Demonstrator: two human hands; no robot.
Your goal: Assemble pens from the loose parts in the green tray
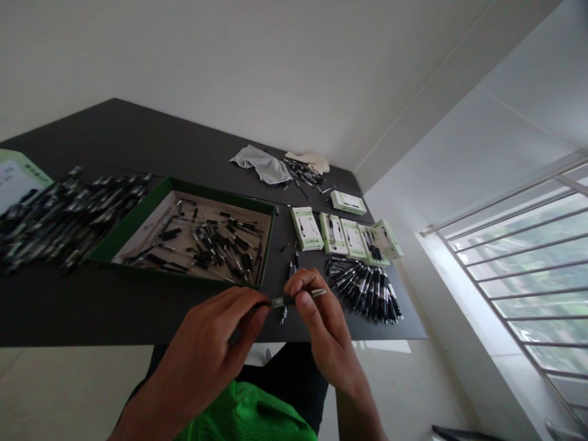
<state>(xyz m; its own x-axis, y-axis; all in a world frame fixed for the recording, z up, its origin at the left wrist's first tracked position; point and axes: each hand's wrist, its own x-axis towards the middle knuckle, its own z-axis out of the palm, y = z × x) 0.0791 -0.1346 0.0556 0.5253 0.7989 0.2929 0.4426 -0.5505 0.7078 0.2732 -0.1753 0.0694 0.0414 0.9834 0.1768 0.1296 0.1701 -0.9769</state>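
Between my two hands, over the table's front edge, is a pen (278, 302) with a clear barrel and a dark grip. My left hand (211, 334) pinches its left end, which the fingers mostly hide. Thumb and forefinger of my right hand (321, 324) close on the dark grip, and the pale tip sticks out to the right. Behind the hands, a few pens (290, 272) lie on the table. The green-rimmed box (179, 278) left of them holds many loose pen parts (225, 245). To the right, black pens (367, 288) are fanned out in a pile.
Several pale green pen boxes (307, 229) stand beyond the fanned pens. A large heap of pens (73, 220) covers the table's left side, beside a green-and-white carton (21, 177). Toward the wall lie a white plastic bag (261, 164), a beige cloth (310, 161) and more pens (305, 174).
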